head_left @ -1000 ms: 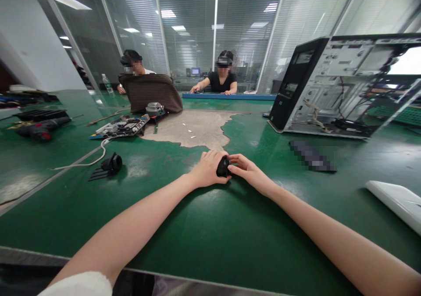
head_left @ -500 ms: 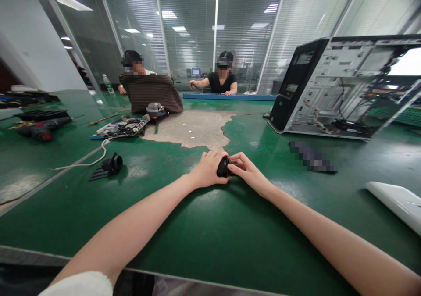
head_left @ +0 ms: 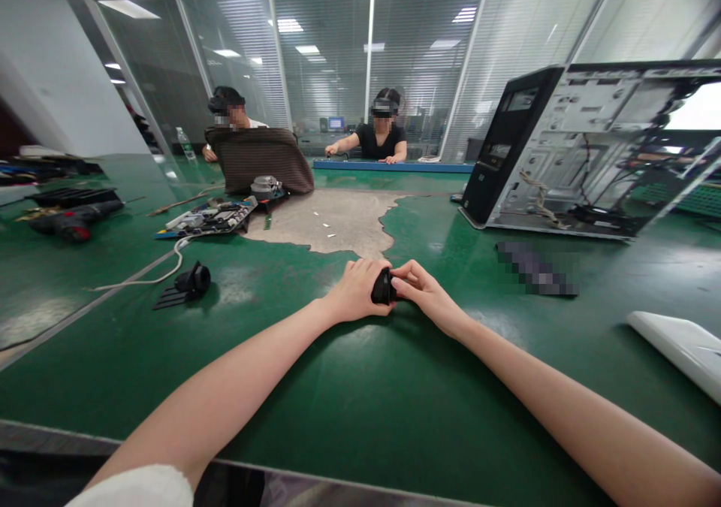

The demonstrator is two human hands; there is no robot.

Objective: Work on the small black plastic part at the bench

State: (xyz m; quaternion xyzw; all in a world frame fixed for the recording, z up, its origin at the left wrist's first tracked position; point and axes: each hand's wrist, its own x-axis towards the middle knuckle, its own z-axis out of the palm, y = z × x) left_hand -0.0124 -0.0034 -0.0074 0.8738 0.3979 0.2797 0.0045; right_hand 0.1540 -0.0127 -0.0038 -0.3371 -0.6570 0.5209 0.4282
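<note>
A small black plastic part [head_left: 381,288] is held between my two hands, low over the green table. My left hand [head_left: 359,289] wraps round it from the left, its fingers curled over the far side and the thumb beneath. From the right, my right hand [head_left: 421,291] pinches the edge of the same part with thumb and forefinger. Fingers hide much of the part, and I cannot make out its exact kind. To the left lies another black part [head_left: 191,282], with a round end and flat prongs.
An open computer case [head_left: 507,146] stands back right, a blurred dark flat thing [head_left: 535,268] before it. At right is a white panel [head_left: 676,345]. A circuit board [head_left: 209,218], white cable [head_left: 169,270] and power drill [head_left: 79,220] lie left. Two people sit across the table [head_left: 349,387].
My right thumb and forefinger have shifted very slightly at the part's edge. Across the table, the person in black has lowered an outstretched hand a little. Everything else looks the same.
</note>
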